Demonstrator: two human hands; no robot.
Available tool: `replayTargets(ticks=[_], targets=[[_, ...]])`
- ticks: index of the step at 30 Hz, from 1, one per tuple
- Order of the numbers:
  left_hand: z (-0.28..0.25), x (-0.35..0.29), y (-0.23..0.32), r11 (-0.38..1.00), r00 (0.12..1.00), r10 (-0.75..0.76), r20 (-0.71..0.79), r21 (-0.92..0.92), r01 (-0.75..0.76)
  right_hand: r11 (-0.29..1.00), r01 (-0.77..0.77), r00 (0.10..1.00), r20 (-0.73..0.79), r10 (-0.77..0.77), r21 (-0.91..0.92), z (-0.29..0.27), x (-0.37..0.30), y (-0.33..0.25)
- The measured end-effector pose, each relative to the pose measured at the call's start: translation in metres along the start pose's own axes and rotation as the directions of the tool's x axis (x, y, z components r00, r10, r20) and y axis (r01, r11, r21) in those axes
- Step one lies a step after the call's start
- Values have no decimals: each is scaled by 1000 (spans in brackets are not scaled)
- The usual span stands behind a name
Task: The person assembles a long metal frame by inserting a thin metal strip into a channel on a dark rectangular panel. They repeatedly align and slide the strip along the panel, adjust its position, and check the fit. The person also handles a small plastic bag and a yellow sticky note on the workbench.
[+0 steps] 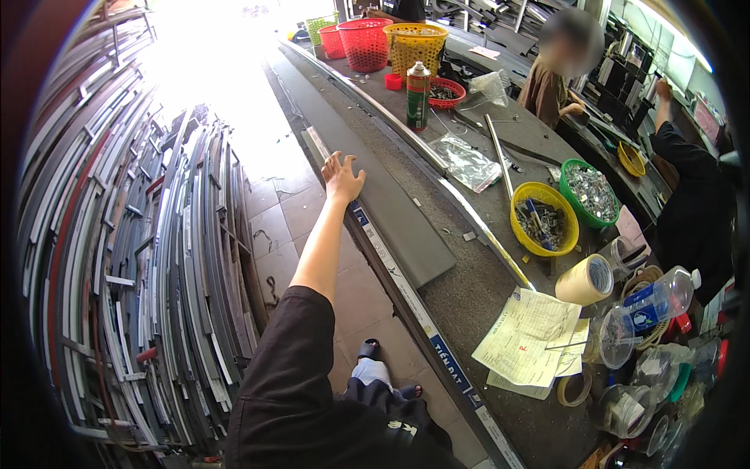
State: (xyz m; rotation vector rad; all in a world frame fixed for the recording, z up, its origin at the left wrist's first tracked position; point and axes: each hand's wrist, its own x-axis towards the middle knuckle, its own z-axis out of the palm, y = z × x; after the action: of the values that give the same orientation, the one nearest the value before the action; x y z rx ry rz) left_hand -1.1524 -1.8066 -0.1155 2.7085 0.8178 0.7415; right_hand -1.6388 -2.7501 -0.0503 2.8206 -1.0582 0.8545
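My left hand [342,180] is stretched out over the table's left edge, fingers apart and slightly bent. Beneath it runs a long metal profile [402,293] with white and blue printed film, lying along the edge. The fingertips are at the profile's far part; whether they press on it I cannot tell. Right beside the hand lies a long, flat grey profile [414,246], parallel to the filmed one. My right hand is out of view.
Stacked metal profiles [172,258] fill the left side. On the table [469,270] are a spray can [418,96], a yellow basket [544,220] of small parts, papers [528,338], a tape roll [584,280] and a plastic bottle [652,305]. Two people stand beyond at right.
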Motion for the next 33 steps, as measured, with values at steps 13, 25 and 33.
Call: replayTargets(ticks=[13, 25, 33], targets=[[-2, 1, 3, 994, 998, -66, 22, 84, 64, 923, -227, 964, -66, 259, 310, 78, 17, 92], [36, 29, -24, 842, 812, -515, 274, 338, 420, 889, -455, 887, -57, 458, 58, 78, 5, 80], [40, 29, -22, 791, 773, -610, 176, 203, 577, 902, -431, 898, -97, 428, -9, 55, 6, 52]])
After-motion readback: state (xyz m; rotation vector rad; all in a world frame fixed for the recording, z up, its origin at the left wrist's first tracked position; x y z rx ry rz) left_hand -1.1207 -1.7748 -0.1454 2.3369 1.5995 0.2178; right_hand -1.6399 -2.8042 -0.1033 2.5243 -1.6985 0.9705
